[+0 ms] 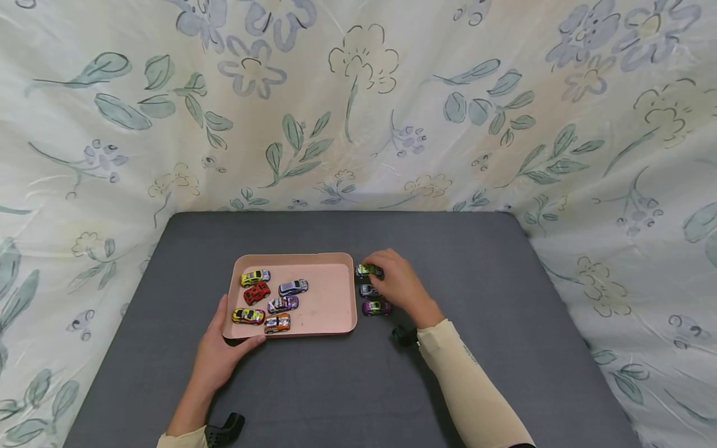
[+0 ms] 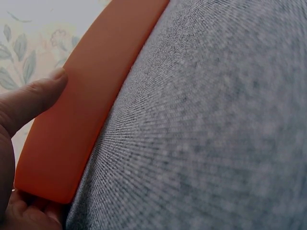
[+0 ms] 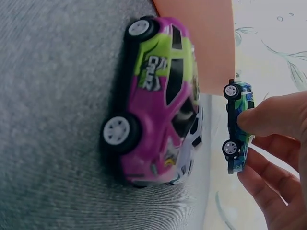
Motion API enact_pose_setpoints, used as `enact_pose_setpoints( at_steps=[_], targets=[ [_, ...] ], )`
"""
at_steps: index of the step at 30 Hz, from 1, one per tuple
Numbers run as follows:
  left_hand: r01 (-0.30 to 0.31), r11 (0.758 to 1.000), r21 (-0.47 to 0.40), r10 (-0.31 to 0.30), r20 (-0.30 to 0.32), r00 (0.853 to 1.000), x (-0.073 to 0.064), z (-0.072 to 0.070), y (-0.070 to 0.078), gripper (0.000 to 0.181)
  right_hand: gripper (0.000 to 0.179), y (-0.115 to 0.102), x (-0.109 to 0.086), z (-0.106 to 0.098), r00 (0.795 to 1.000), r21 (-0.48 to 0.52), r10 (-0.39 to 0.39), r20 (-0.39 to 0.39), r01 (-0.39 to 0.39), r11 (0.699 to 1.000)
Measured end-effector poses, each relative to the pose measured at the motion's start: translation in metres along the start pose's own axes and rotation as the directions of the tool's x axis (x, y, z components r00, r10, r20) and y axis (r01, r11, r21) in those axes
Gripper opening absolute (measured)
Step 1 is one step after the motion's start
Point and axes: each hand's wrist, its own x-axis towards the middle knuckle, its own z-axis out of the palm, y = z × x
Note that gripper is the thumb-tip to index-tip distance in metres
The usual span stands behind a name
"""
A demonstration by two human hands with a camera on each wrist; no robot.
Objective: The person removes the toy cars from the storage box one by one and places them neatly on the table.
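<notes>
My left hand (image 1: 215,354) grips the near-left corner of the pink tray (image 1: 329,292). In the left wrist view its thumb lies on the wall of the tray (image 2: 91,100), with other fingers at the corner. My right hand (image 1: 402,283) pinches a green and blue toy car (image 3: 245,108) between thumb and fingers, raised off the table just right of the tray. Below that hand stand a purple and lime toy car (image 3: 153,103) and a pale toy car (image 3: 188,155), partly hidden behind it in the right wrist view.
Inside the tray's left half sit several toy cars, among them a red car (image 1: 256,292), an orange car (image 1: 277,323) and a silver-blue car (image 1: 294,287). A grey cloth covers the table (image 1: 313,392). Floral curtain (image 1: 358,155) hangs behind and at both sides.
</notes>
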Motion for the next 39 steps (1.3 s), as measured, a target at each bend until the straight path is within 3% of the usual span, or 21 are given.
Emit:
enact_pose_setpoints(
  at_steps=[14, 39],
  targets=[
    [-0.014, 1.0, -0.028, 0.014, -0.003, 1.0, 0.002, 0.0, 0.0, 0.126, 0.026, 0.014, 0.0, 0.011, 1.0, 0.0, 0.019, 0.017, -0.019, 1.0],
    [-0.012, 1.0, -0.008, 0.012, -0.008, 1.0, 0.003, 0.001, -0.004, 0.127, 0.027, 0.018, -0.001, 0.017, 0.995, 0.0, 0.079, 0.06, -0.079, 0.997]
  ],
)
